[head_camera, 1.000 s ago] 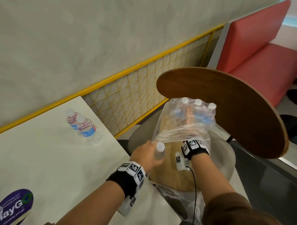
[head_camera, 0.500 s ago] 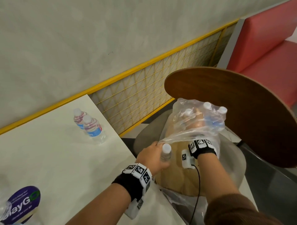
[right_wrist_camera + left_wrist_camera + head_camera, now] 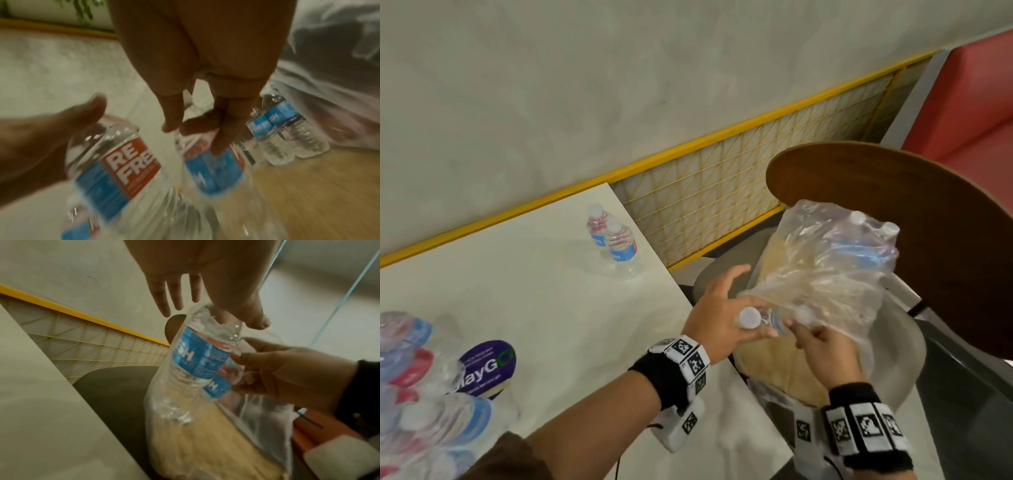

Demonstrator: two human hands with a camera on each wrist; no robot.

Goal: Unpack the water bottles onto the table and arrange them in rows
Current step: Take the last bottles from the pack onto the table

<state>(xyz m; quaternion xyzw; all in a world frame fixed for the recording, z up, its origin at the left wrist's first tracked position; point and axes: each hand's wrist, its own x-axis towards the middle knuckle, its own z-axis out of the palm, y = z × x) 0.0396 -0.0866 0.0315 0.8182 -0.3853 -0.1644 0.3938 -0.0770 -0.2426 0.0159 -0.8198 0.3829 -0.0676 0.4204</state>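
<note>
Left hand (image 3: pixel 717 317): yours, at centre frame in the head view; thumb and forefinger pinch the neck of a water bottle (image 3: pixel 197 360) just under its white cap, the other fingers spread straight.
Right hand (image 3: pixel 822 346): yours, lower right of centre; fingers curl round a second bottle (image 3: pixel 213 168) near its top, inside the mouth of the plastic wrap (image 3: pixel 835 274).
Writing: red panel reads "RE FRE", blue band "SH"; the purple sticker (image 3: pixel 488 366) at lower left shows "ayG".
Placed bottles (image 3: pixel 614 245): two upright, touching, near the table's far right edge.
Table (image 3: pixel 534 308): white; bare surface between the pair and the sticker; its right edge runs just beside your left hand.
Pack: on the chair (image 3: pixel 928 246), right of the table.
</note>
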